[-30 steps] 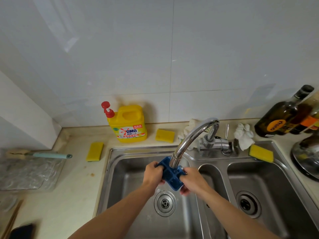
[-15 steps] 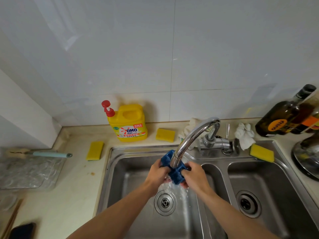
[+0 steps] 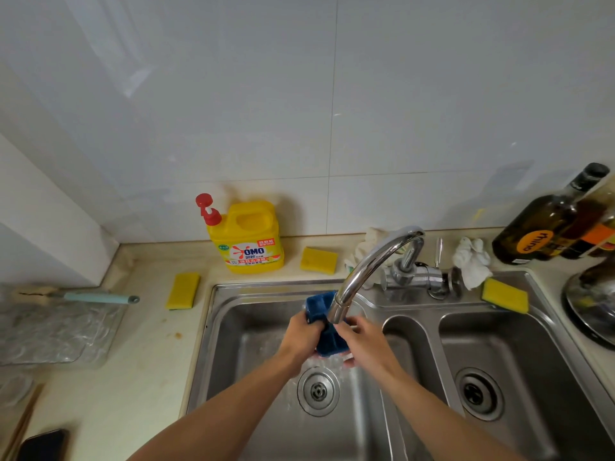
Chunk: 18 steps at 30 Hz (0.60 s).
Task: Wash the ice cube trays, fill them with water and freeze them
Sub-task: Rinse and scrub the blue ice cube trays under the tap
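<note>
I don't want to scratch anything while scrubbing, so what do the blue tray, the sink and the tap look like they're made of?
Tray: probably plastic or silicone, matte deep blue with moulded compartments; I cannot tell which. Sink: looks like stainless steel with a brushed finish and soft, dull reflections. Tap: metal with a polished, chrome-like finish and sharp bright highlights.

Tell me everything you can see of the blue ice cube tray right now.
The blue ice cube tray is dark blue with a grid of square compartments; it looks like plastic or silicone. It is held tilted above the left sink basin, just under the faucet spout, whose tip hides part of it. The left hand grips its left edge; the right hand holds its right side. Water splashes beneath it toward the drain.
</note>
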{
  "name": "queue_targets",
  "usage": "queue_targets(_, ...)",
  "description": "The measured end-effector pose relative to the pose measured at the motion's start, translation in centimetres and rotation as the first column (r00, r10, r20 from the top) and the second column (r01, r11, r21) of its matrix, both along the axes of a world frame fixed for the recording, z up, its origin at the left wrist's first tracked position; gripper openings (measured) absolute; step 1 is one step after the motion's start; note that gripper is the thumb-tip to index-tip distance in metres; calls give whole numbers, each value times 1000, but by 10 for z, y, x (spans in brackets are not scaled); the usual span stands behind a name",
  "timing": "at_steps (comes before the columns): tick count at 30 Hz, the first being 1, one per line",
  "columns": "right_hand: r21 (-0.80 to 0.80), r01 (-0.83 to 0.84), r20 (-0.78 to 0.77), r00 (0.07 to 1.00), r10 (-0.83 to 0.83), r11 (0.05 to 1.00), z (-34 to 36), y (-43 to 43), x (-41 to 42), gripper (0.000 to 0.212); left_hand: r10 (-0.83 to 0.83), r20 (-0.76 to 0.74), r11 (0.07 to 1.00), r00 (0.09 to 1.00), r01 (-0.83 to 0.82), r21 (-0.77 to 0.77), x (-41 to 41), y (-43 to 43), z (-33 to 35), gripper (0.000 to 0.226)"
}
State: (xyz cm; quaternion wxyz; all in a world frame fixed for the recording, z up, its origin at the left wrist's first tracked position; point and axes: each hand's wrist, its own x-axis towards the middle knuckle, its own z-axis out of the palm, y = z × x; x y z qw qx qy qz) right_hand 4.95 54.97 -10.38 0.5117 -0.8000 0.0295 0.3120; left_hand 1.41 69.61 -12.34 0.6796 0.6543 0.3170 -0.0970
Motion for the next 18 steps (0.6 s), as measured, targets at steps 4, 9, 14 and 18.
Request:
queue_targets(4, 101, 72, -175, 983, -53, 992, -1, -3, 2, 39, -127, -26, 992, 992, 128, 10, -8, 5, -1, 15)
queue_targets(9, 304, 224, -380, 920, -98, 926, 0, -4, 0, 54, -227, -40, 962, 973, 217, -165, -13, 3, 1, 26)
queue_targets(14, 474, 384, -565, 823, -61, 793, 5, 3, -4, 56, -209, 19, 962, 978, 209, -176, -10, -4, 6, 18)
queue_targets(18, 571, 423, -592, 806, -4, 703, 3, 1, -4, 61, -288, 52, 956, 956, 283, 76, -5, -4, 18, 11)
